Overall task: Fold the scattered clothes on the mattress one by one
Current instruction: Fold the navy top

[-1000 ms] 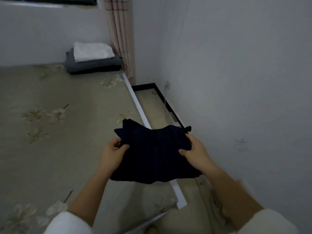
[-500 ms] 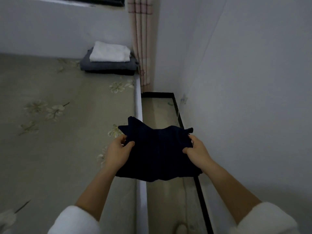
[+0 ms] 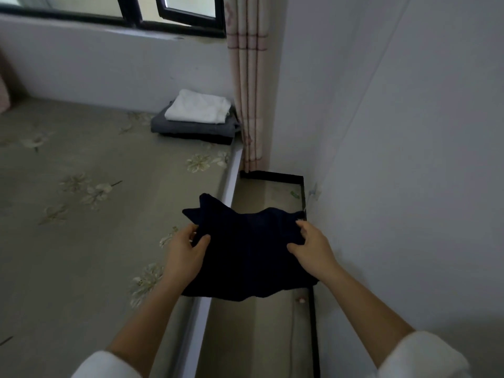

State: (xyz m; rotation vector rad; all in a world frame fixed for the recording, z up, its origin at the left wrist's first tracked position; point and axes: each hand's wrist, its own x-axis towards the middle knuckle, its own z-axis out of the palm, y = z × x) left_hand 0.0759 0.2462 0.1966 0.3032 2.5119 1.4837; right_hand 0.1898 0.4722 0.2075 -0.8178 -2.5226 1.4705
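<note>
Dark garment (image 3: 251,252): looks folded to a compact slab, held in the air, resting on nothing. Its left end is over the right edge of the mattress (image 3: 81,268). The rest hangs over the floor gap (image 3: 263,196) between mattress and wall (image 3: 409,159). Long axis runs left-right, hand to hand. Far edge is lumpy, with one corner sticking up near the left.

Grip: left hand (image 3: 186,252) is clamped on the left end, thumb on top. Right hand (image 3: 313,249) is clamped on the right end, thumb on top, fingers curled round the far corner. Both closed on the cloth.

Key relation: stack (image 3: 196,124) sits ahead and left of the grip, at the far right corner of the mattress, just beside the curtain (image 3: 246,105). White piece (image 3: 199,106) on top, grey (image 3: 188,128) under it, something darker below. It's well apart from the garment, bare mattress between. Left hand is nearer the stack and over the mattress; right hand is over the gap, near the wall.

My read: fold looks done, this is carry-to-stack. Needs forward-and-left travel, long axis kept as is; that looks roughly parallel to the stack's long side. Risks: the loose far corner opening on set-down, or a drop into the gap.
</note>
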